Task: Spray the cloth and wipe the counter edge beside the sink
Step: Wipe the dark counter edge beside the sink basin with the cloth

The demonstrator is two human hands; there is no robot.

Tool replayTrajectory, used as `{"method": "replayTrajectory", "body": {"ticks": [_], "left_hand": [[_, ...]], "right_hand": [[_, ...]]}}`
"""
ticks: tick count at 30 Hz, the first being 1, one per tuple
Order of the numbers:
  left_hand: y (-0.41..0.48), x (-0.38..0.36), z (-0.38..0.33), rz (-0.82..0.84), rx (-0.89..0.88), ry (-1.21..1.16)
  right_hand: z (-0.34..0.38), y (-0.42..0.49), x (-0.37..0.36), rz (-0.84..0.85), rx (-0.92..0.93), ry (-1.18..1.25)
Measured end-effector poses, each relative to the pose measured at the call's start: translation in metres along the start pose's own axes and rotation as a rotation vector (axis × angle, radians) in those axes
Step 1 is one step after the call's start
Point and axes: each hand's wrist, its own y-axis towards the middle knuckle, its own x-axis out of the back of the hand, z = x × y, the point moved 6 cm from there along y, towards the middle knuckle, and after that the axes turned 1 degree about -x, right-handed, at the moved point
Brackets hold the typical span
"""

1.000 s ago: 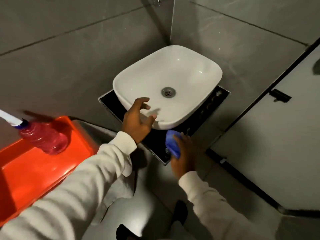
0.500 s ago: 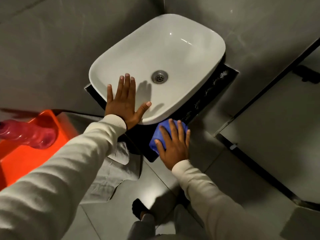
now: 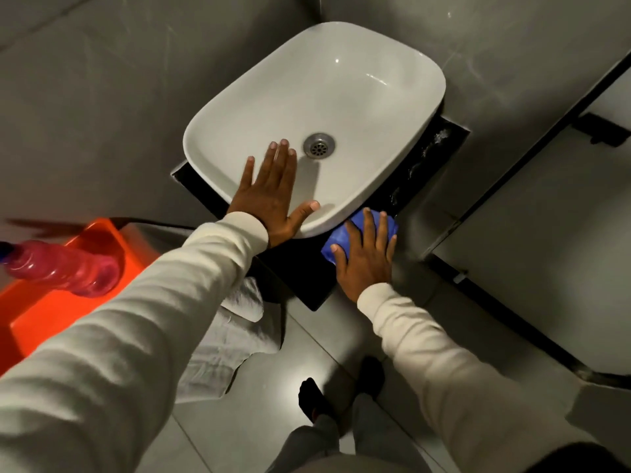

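Note:
A white basin sink [image 3: 341, 97] sits on a small black counter [image 3: 300, 278]. My left hand [image 3: 269, 196] lies flat with fingers spread on the sink's near rim and holds nothing. My right hand [image 3: 365, 257] presses flat on a blue cloth [image 3: 358, 227] against the counter's front right edge, just below the sink rim. The cloth is bunched and partly hidden under my fingers. A pink spray bottle [image 3: 65, 268] lies on its side on an orange surface at the left, away from both hands.
The orange stand [image 3: 51, 312] is at the left. A white rag [image 3: 225, 343] lies on the grey tiled floor below the counter. A partition door [image 3: 563, 216] with a black frame stands at the right. My feet [image 3: 314, 397] are below the counter.
My left hand went from gripping the sink rim to lying flat on it. My right hand flattened on the blue cloth and slid it right along the counter edge. The camera tilted down.

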Motion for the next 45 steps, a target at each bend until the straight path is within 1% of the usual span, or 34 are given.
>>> {"method": "replayTrajectory", "body": {"ticks": [2, 4, 6, 7, 8, 9, 12, 15, 18, 21, 25, 28, 30, 34, 38, 41, 45], "left_hand": [[-0.002, -0.001, -0.008, -0.002, -0.052, -0.011], [-0.002, -0.002, -0.014, 0.001, -0.066, -0.023], [-0.002, -0.003, -0.021, 0.013, -0.09, -0.019], [-0.004, -0.005, -0.021, 0.021, -0.096, -0.024], [0.003, -0.008, -0.02, 0.011, -0.146, -0.04], [0.004, -0.008, -0.02, 0.009, -0.16, -0.038], [0.007, -0.004, -0.016, -0.025, -0.151, -0.038], [0.006, -0.007, -0.014, -0.021, -0.159, -0.042], [0.006, -0.005, -0.018, -0.028, -0.159, -0.041], [0.004, -0.003, -0.018, -0.009, -0.162, -0.04], [0.007, -0.007, -0.025, -0.025, -0.142, -0.036], [0.017, -0.007, -0.04, -0.026, -0.133, -0.043], [0.024, -0.006, -0.05, -0.019, -0.112, -0.049], [0.047, -0.008, -0.071, 0.006, -0.014, -0.092], [0.068, -0.008, -0.088, -0.01, 0.045, -0.109], [0.08, -0.009, -0.097, -0.031, 0.091, -0.103], [0.096, -0.007, -0.104, -0.04, 0.123, -0.096]], "right_hand": [[0.018, -0.025, -0.011, -0.002, 0.014, 0.01], [0.028, -0.054, -0.02, 0.045, 0.141, 0.035], [0.016, -0.052, -0.021, 0.115, 0.25, 0.058], [0.007, -0.043, -0.019, 0.107, 0.257, 0.045], [-0.003, -0.026, -0.013, 0.056, 0.196, 0.0], [-0.013, -0.007, -0.006, 0.029, 0.14, -0.009], [-0.022, 0.034, 0.015, -0.017, 0.028, 0.035], [-0.009, 0.016, 0.004, -0.059, -0.043, 0.061], [0.0, -0.023, -0.006, -0.043, 0.008, 0.092], [-0.013, -0.016, -0.007, -0.018, 0.06, 0.063], [-0.051, 0.042, 0.009, -0.015, -0.077, 0.065], [-0.069, 0.075, 0.021, 0.006, -0.118, 0.009], [-0.067, 0.073, 0.019, 0.012, -0.133, 0.0], [-0.066, 0.053, 0.013, 0.024, -0.071, 0.038], [-0.083, 0.087, 0.021, 0.011, 0.017, -0.026], [-0.103, 0.119, 0.031, 0.041, 0.031, -0.047], [-0.107, 0.123, 0.04, 0.046, 0.021, 0.022]]}}
